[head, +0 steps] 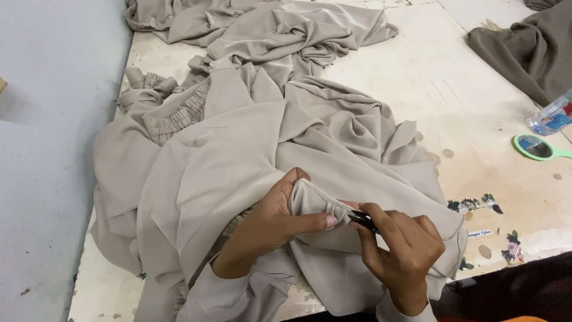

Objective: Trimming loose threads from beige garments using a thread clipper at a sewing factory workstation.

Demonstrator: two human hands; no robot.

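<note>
A large beige garment (238, 137) with gathered elastic parts lies crumpled over a worn white table (441, 89). My left hand (268, 223) pinches a folded edge of this beige fabric near the table's front, thumb and forefinger pressed on a gathered seam. My right hand (402, 250) is closed on a small black tool (363, 222), whose tip touches the fabric just beside my left thumb. What kind of tool it is cannot be made out.
A darker taupe cloth (530, 48) lies at the back right. A plastic bottle (551, 117) and a green hand mirror (539, 147) sit at the right edge. Flower stickers (476, 204) mark the tabletop. A grey floor (53, 149) runs along the left.
</note>
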